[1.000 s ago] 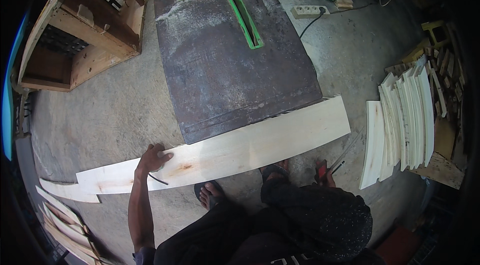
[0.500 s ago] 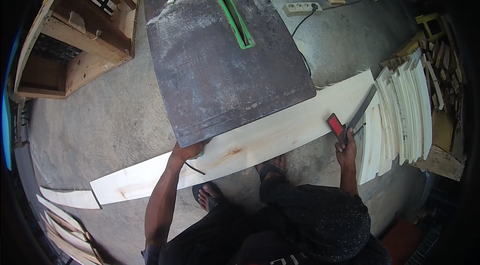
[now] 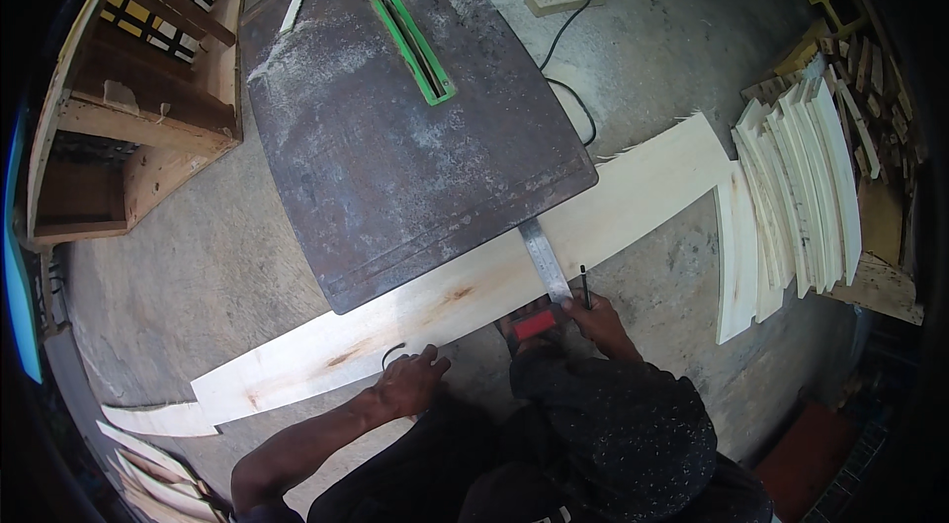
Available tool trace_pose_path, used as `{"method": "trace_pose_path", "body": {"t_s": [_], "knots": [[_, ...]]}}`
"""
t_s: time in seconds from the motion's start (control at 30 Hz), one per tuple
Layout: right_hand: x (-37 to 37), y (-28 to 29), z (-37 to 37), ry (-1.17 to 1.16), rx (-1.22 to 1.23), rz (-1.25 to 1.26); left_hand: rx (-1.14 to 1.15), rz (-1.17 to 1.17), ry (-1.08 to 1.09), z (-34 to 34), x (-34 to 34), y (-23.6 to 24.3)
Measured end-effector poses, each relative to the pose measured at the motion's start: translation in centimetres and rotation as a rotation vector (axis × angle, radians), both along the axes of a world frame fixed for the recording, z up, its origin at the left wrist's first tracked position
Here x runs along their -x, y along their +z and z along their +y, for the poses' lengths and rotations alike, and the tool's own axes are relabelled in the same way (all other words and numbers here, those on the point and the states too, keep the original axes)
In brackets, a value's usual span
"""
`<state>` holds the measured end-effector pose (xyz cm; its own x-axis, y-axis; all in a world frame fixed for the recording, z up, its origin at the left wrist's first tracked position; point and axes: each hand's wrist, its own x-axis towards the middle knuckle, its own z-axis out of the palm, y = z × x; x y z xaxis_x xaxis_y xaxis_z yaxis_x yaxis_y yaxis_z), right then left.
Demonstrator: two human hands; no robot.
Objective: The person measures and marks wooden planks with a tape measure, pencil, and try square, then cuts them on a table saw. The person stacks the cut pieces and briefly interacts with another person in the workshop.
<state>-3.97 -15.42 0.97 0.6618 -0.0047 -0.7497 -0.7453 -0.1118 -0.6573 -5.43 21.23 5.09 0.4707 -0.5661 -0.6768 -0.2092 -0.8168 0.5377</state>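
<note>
Board, pale and streaked, right hand gripping metal square, left hand curled, hold unclear

A pale plank slants from near left to far right; a red-stocked steel square crosses it, seemingly at its near edge, a dark pencil just right.

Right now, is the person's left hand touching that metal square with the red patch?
Apart. The head view shows the left hand well to the left of the metal square, with bare floor visible between them.
</note>
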Motion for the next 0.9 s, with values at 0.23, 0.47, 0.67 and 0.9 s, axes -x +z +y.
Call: {"method": "trace_pose_path", "body": {"t_s": [0.23, 0.47, 0.67, 0.9], "knots": [[3.1, -0.2, 0.3, 0.014, 0.000, 0.105, 0.244, -0.266, -0.048, -5.9, -3.2, -1.8], [3.5, -2.7, -0.9, -0.020, -0.001, -0.095, 0.349, -0.490, -0.009, -13.7, -6.4, -6.3], [2.0, 0.1, -0.7, 0.026, 0.054, -0.119, 0.350, -0.523, 0.020, -13.7, -5.5, -6.8], [3.0, -0.7, -0.9, -0.087, 0.098, -0.110, 0.459, -0.569, 0.279, -13.6, -6.2, -7.2]]}}
